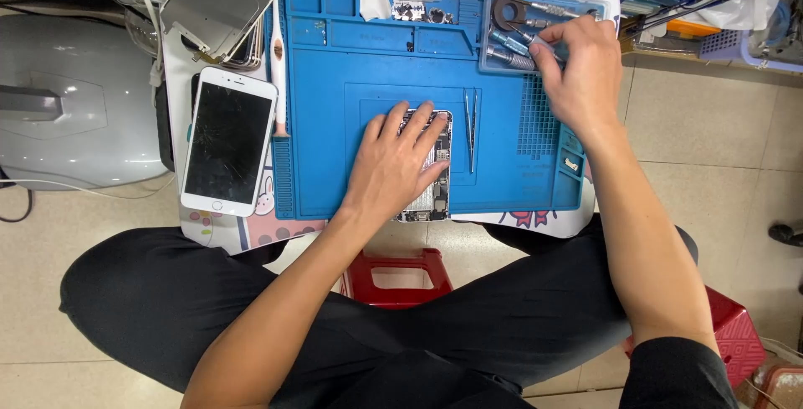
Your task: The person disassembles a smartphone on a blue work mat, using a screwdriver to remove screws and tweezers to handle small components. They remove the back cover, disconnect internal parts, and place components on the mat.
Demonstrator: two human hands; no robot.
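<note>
Left hand (pixel 393 162) lying flat, fingers spread, pressing opened phone (pixel 435 176) onto blue mat (pixel 335 125); phone's long axis running toward body. Right hand (pixel 581 70) nearer tool tray (pixel 502 37), fingers pinching together on screwdriver bit (pixel 535 41), up-right of phone.

Bare blue silicone mat (pixel 502 176) between your hands; thin steel tweezers (pixel 471 129) just right of your left hand (pixel 393 162).

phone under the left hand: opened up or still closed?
Opened up. The phone body under the left hand shows bare internals on the blue mat; a separate cracked screen panel lies off the mat.
</note>
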